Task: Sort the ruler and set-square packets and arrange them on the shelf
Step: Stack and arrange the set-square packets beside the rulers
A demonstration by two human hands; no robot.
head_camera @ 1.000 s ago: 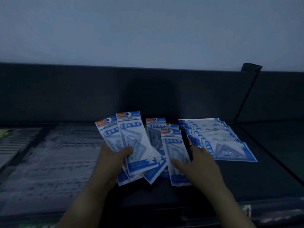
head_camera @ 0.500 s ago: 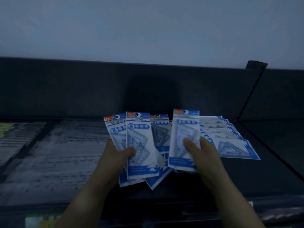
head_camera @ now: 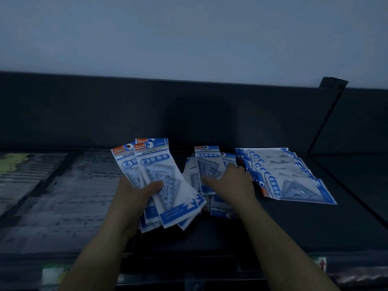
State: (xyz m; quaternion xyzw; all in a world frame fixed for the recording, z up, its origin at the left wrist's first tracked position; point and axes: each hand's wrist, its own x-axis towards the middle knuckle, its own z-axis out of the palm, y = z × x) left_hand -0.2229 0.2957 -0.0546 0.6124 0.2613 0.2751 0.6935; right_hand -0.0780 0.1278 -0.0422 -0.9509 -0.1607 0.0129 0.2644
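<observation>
Left hand [head_camera: 134,198] grips a fanned bunch of set-square packets [head_camera: 168,185], thumb pressed across their fronts and fingers curled behind, holding them tilted just above the dark shelf [head_camera: 315,223]. Just beside it, the right hand [head_camera: 231,183] rests on a loose pile of packets [head_camera: 206,162] in the middle of the shelf, fingers stretched forward and thumb spread to the left. A neat overlapping row of packets [head_camera: 294,185] lies flat immediately right of that hand.
</observation>
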